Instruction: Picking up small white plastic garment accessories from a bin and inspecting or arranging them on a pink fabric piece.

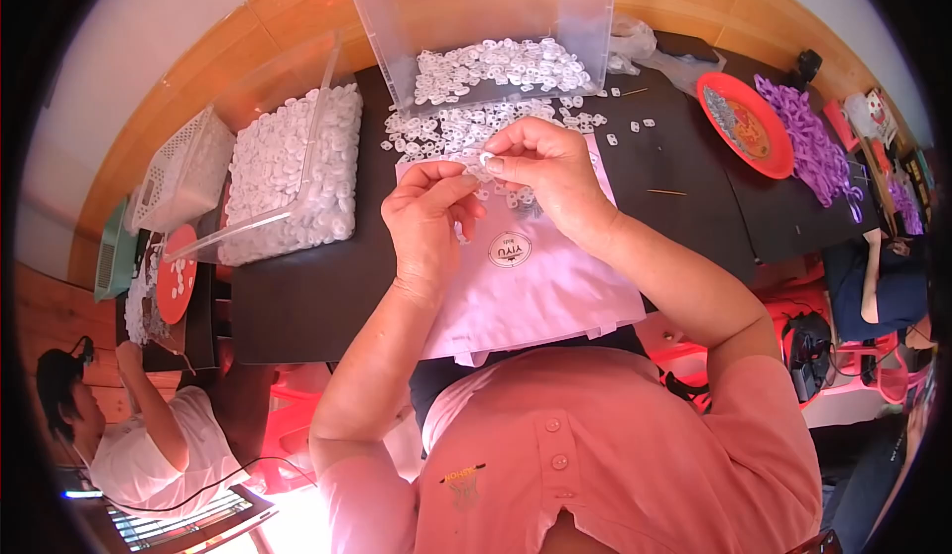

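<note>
Above a pink cloth bag point(575, 301) on the dark table, my two hands meet at their fingertips. My left hand point(424, 215) pinches small white plastic pieces point(476, 168), some of them semi-clear. The thumb and forefinger of my right hand point(555, 172) are closed on a small white piece point(486, 158) at the same spot. Whether the pieces are joined cannot be made out. More small pieces and a grey patch lie on the bag under my hands. Just beyond is a loose pile of white two-holed pieces point(421, 137).
A clear bin point(372, 53) tipped toward me holds more pieces. To the left stands a clear box point(278, 227) full of white parts, beside a white basket point(183, 172). At right are a red tray point(778, 152) and purple chain-like strands point(808, 147). Other people sit on both sides.
</note>
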{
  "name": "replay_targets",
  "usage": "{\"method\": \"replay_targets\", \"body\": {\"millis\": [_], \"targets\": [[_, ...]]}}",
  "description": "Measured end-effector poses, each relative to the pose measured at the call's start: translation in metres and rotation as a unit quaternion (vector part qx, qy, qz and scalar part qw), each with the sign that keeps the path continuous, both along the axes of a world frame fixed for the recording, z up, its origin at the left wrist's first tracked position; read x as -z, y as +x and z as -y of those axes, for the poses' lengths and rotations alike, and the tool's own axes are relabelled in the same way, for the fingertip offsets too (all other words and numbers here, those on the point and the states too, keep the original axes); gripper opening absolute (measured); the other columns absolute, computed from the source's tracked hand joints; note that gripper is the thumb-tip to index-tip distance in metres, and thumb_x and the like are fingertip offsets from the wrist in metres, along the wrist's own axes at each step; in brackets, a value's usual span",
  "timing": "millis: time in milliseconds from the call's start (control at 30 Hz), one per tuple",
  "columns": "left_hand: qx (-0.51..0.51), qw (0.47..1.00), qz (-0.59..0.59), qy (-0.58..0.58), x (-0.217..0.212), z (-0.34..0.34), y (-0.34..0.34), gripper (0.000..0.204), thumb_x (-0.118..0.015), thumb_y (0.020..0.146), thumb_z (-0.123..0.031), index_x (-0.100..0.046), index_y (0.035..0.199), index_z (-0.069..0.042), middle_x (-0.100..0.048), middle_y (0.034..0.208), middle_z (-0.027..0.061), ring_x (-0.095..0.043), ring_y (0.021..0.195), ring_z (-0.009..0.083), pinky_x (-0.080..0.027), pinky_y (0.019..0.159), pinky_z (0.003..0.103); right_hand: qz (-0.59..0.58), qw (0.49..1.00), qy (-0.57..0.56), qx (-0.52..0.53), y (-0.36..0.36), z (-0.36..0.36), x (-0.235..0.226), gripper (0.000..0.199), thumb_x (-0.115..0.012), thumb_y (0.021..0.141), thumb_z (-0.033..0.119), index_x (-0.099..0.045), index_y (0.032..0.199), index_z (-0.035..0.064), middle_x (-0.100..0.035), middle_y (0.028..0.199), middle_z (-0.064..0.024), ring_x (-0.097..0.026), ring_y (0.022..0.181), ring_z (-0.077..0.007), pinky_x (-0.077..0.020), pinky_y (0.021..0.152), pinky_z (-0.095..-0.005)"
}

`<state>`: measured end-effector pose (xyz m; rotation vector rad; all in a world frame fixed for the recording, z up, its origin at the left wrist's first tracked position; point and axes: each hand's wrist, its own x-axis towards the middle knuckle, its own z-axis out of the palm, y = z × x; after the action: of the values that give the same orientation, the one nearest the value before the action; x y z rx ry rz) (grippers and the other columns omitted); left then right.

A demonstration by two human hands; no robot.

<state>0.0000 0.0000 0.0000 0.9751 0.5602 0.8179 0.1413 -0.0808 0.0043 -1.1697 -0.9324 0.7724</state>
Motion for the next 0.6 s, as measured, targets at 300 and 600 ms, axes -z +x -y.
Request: {"method": "replay_targets", "body": {"millis": [300,600], "targets": [[-0.004,1.0,0.012,0.019,0.0,0.001,0.0,0.013,-0.066,0.078,0.004,-0.058,0.088,0.002,-0.064,0.074,0.012,-0.06,0.051,0.0171,-0.041,0.04,0.025,-0.002,0.999,0.04,0.018,-0.006,-0.001,0.001,0.008,-0.068,0.082,-0.002,-0.065,0.089,-0.0002,-0.065,0.08,-0.0039,-0.059,0.069,-0.0088,-0.0493,0.061,-0.0227],[0.025,0.993,0.03,0.111,-0.004,0.013,0.0,0.02,-0.065,0.082,0.007,-0.06,0.102,0.003,-0.066,0.083,0.0103,-0.062,0.063,0.015,-0.045,0.047,0.023,-0.054,0.997,-0.027,-0.057,0.01,0.009,-0.02,0.012,-0.068,0.082,0.002,-0.066,0.094,0.0002,-0.066,0.081,-0.0047,-0.061,0.069,-0.0099,-0.049,0.06,-0.0229]]}}
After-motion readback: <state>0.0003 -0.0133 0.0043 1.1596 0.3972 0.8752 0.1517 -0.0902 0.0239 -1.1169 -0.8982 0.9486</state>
